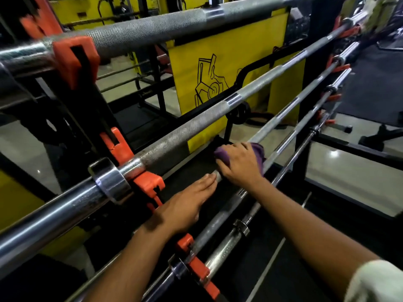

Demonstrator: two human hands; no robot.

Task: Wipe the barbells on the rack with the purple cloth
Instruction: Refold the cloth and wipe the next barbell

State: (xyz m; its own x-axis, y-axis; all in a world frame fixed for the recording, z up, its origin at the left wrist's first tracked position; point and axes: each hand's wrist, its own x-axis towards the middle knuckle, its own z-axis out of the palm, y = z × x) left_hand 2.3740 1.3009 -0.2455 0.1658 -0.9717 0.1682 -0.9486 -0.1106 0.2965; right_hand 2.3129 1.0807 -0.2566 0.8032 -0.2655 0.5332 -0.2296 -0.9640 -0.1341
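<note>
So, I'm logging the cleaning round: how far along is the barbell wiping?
Nothing shows which bars are already wiped. In hand: the right hand grips the purple cloth around the third barbell from the top, while the left hand rests flat on it. Still below: at least two lower barbells.

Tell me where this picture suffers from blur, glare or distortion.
Head view: wide-angle bending bows the top barbell; motion blur smears the near left end of the rack and the upper right corner; glare spots on the glossy floor; right hand with the purple cloth stays fairly sharp.
</note>
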